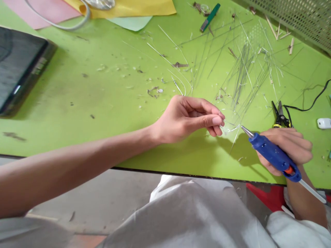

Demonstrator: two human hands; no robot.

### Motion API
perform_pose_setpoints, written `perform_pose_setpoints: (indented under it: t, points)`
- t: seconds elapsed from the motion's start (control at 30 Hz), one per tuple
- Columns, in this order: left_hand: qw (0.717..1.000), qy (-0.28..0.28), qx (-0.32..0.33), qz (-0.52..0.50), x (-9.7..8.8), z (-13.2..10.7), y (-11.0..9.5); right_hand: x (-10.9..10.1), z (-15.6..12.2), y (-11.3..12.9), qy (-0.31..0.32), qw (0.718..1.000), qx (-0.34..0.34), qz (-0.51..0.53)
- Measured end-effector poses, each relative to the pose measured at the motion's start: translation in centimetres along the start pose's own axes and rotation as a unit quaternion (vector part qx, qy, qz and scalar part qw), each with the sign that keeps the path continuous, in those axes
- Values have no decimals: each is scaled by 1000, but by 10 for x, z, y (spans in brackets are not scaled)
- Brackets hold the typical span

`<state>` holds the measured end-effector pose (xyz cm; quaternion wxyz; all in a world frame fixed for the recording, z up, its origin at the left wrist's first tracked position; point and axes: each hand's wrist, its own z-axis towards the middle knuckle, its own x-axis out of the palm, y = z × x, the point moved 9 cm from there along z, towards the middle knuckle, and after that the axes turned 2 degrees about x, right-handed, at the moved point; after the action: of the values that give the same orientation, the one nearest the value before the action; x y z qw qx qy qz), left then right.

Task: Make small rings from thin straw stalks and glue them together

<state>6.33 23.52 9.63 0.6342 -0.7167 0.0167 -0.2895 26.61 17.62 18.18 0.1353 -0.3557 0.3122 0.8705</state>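
My left hand point(190, 119) hovers over the green table point(103, 103) near its front edge, fingers pinched on thin pale sticks point(231, 126) that cross just past the fingertips. My right hand point(289, 148) grips a blue glue gun point(274, 156). Its metal nozzle points left and almost touches the crossed sticks. A white glue stick pokes out of the gun's back end.
Several loose thin sticks point(245, 69) lie scattered at the back right. Yellow-handled pliers point(280, 117), a black cord and a small white object point(323, 123) lie at the right. A green-handled tool point(210, 17), coloured paper sheets point(129, 8), a dark tray point(18, 65) and a mesh basket point(297, 17) ring the table.
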Motion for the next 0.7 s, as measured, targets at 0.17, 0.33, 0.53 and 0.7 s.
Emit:
perform_pose_setpoints:
  t: [0.17, 0.33, 0.53, 0.7]
  points:
    - [997, 16, -8, -73, 5, -1, 1, 4, 1, 2, 13, 1000, -26, -10]
    - [1000, -10, -7, -24, 0, 0, -1, 6, -2, -4, 37, 999, -19, -35]
    - [997, -75, 2, 8, -12, 3, 1, 12, -9, -24, 84, 991, 29, -103]
    - [989, -143, 24, 22, -24, 4, -1, -2, -5, -27, -4, 984, 49, -173]
